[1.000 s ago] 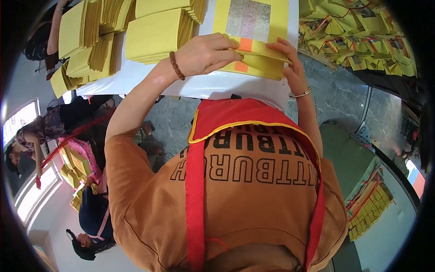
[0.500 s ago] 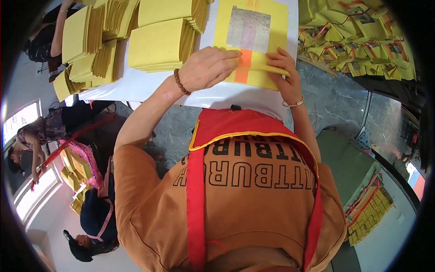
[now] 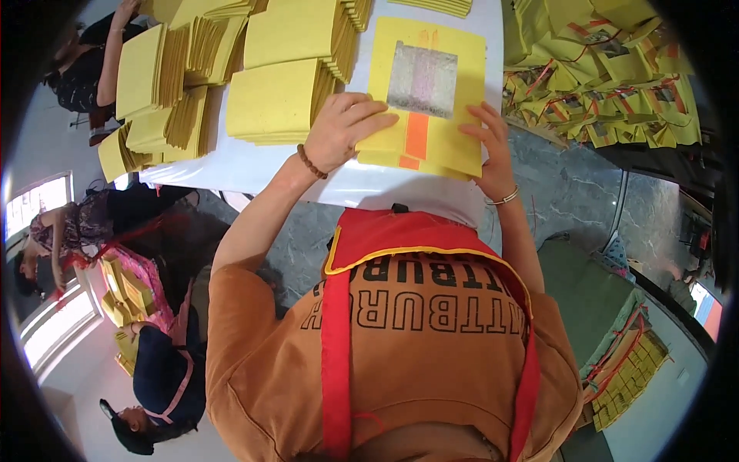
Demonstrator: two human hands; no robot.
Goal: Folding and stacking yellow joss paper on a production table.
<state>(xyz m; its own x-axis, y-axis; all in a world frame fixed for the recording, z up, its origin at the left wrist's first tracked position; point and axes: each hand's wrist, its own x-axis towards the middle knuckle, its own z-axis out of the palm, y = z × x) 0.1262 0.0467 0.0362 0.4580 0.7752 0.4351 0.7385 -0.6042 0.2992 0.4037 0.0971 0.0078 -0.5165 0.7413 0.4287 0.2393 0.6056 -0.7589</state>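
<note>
A yellow paper sheet (image 3: 385,142) lies in front of me at the near edge of the table, with a silver square (image 3: 422,81) and an orange strip (image 3: 416,135) on it. It looks like a thin pile, but I cannot count the layers. My left hand (image 3: 344,131) grips its left side, fingers stretched across the top and thumb hidden. At the right edge, my right hand (image 3: 493,150) holds the sheet with its fingers over the top and its thumb lower down at the near corner.
Stacks of folded yellow paper (image 3: 273,96) fill the left of the white-covered table (image 3: 300,173). More yellow papers with red ties (image 3: 616,104) are heaped at the right. Other people (image 3: 165,377) are at the left. A tied yellow bundle (image 3: 635,373) stands at lower right.
The raised near part of the sheet now lies nearly flat, showing more of the orange strip. My left hand has moved off the strip to the left side.
</note>
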